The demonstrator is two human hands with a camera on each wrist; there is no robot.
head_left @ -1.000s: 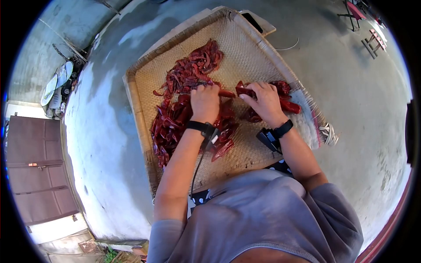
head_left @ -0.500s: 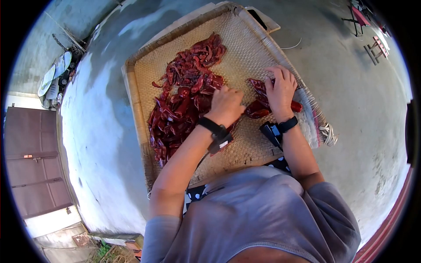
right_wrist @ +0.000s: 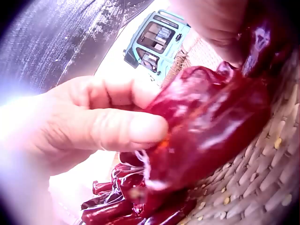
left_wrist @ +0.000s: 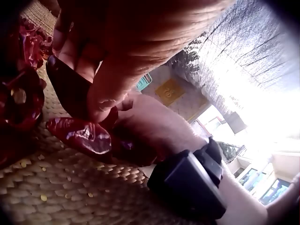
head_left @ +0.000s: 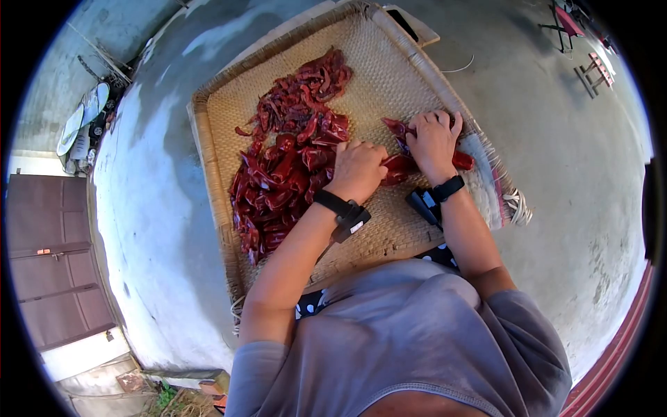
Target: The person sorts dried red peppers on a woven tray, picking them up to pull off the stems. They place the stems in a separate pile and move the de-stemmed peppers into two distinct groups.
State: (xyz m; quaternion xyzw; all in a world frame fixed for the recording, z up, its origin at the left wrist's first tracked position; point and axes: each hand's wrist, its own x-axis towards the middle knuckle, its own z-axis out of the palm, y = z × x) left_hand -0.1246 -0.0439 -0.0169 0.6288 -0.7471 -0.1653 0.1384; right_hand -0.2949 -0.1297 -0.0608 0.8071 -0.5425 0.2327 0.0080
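Beside the large pile of red peppers [head_left: 278, 184], my left hand [head_left: 358, 169] pinches a glossy red pepper [right_wrist: 206, 126] between thumb and fingers, seen in the right wrist view. My right hand [head_left: 435, 144] bends its fingers over a smaller group of peppers at the right; one pepper [head_left: 398, 167] lies between the two hands. In the left wrist view a dark pepper [left_wrist: 68, 89] is under my left fingers, with a pepper piece [left_wrist: 82, 135] below it. The right fingertips are partly hidden.
A woven tray [head_left: 368, 240] holds everything, with shrivelled red pieces [head_left: 306, 90] toward its far side. Pale cloth [head_left: 483, 177] covers its right edge. A dark flat object [head_left: 403, 24] lies beyond the far rim; a small rack [head_left: 595, 73] stands farther right.
My left hand has moved right, off the pile's edge. My right hand rose and shifted right, then came back slightly left, its fingers lowering onto the peppers.
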